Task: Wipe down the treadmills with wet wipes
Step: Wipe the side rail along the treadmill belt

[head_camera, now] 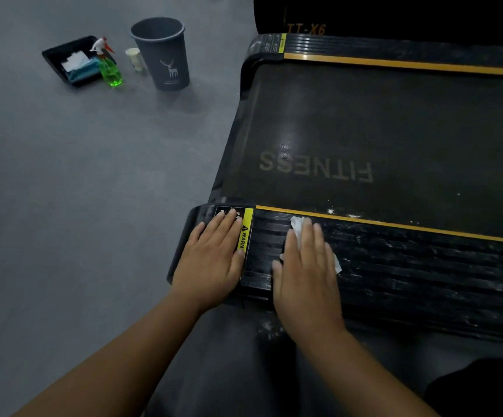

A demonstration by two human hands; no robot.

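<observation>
The right hand (306,275) is pressing flat, fingers straight and together, on the wet wipe (298,225), which is lying under its fingers on the treadmill (364,121) side rail (425,272). Just beside it, the left hand (214,254) is resting flat, partly covering a warning sticker (245,233). Well beyond the left hand, a bin (163,55), spray bottle (110,67) and tray (54,58) are sitting on the floor.

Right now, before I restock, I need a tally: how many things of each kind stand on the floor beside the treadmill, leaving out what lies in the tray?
Tray: 1
Spray bottle: 1
Bin: 1
White cylinder: 1
Total: 4
</observation>
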